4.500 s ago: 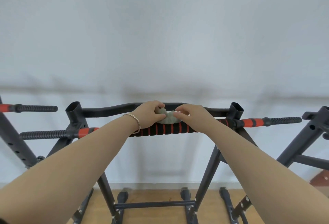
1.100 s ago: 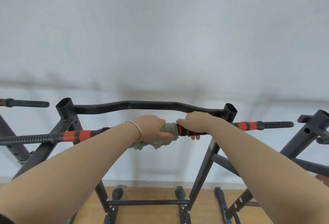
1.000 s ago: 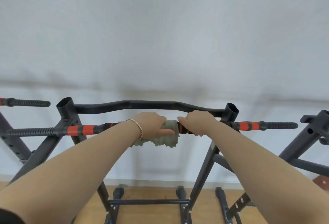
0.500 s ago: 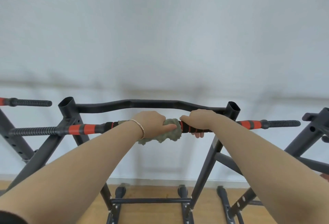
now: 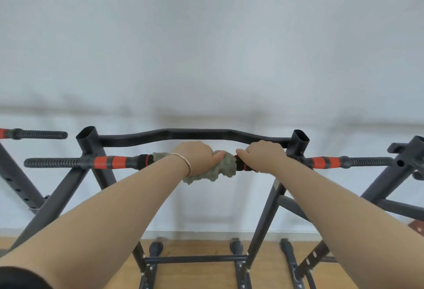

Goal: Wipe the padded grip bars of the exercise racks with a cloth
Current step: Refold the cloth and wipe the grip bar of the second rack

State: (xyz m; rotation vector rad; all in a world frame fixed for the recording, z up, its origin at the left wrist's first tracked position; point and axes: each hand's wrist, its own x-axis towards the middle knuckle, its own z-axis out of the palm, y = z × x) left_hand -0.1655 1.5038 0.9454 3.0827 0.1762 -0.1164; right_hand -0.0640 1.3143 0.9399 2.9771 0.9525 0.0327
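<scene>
Pale wall [image 5: 206,36] behind a dark rack [image 5: 90,142] — along its red-and-black padded bar [image 5: 114,162], left hand [image 5: 197,156] clenched round a grey-green cloth [image 5: 223,169] wrapped on the bar's middle, then right hand [image 5: 263,155] curled over the bare padding just beside it.

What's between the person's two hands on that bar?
In the head view, a crumpled grey-green cloth, gripped by the left hand around the red-and-black padded bar, nearly reaches the right hand.

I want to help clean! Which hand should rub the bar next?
Left, probably. The left hand grips the cloth wrapped on the bar; the right hand only holds bare bar.
</scene>
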